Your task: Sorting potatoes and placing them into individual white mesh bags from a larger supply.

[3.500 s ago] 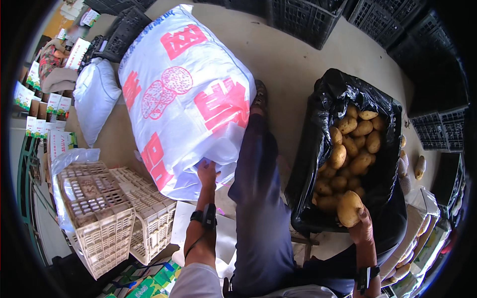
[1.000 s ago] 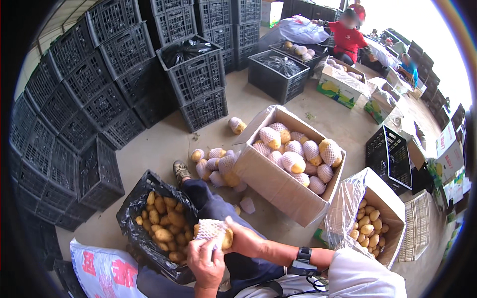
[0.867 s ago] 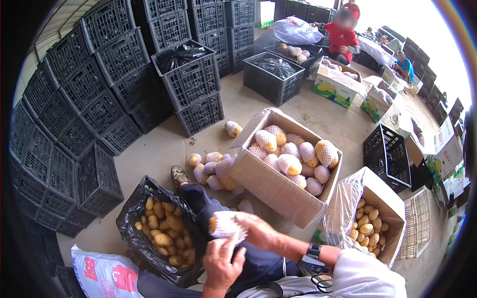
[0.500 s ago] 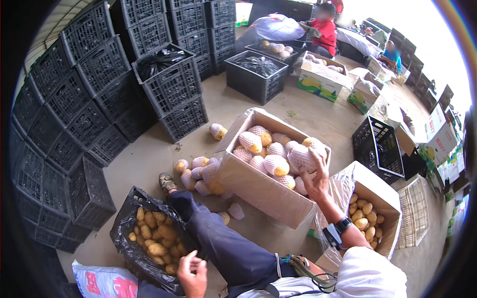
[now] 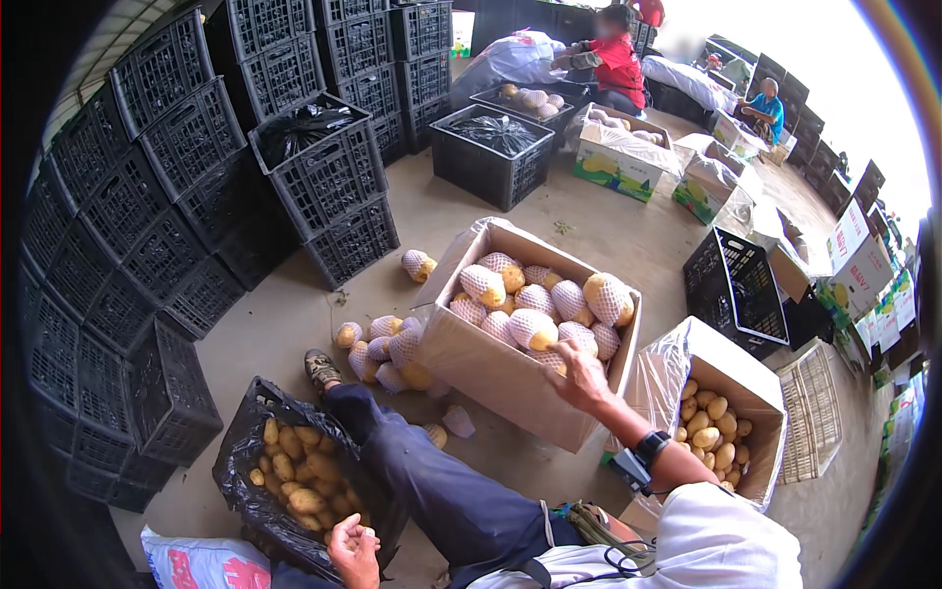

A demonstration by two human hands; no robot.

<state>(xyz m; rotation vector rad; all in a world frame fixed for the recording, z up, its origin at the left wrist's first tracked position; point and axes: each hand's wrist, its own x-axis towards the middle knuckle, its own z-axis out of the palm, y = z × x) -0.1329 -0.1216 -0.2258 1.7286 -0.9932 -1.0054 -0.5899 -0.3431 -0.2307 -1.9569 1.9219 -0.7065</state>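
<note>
An open cardboard box stands in front of me, filled with potatoes in white foam nets. My right hand is over its near right edge, fingers loosely bent and apart, with nothing in them. A large netted potato lies on top of the pile, just beyond that hand. Low at the left, my left hand hovers by the edge of a crate lined with a black bag, its fingers half curled and empty. Bare potatoes fill that crate.
Several netted potatoes lie on the floor beside my shoe. Another box of bare potatoes stands at the right, near a cream basket. Black crates are stacked at left. Two people sit farther back.
My right hand has let go of the netted potato on the pile and drawn back toward me. My left hand has moved down and left, and its fingers have curled more.
</note>
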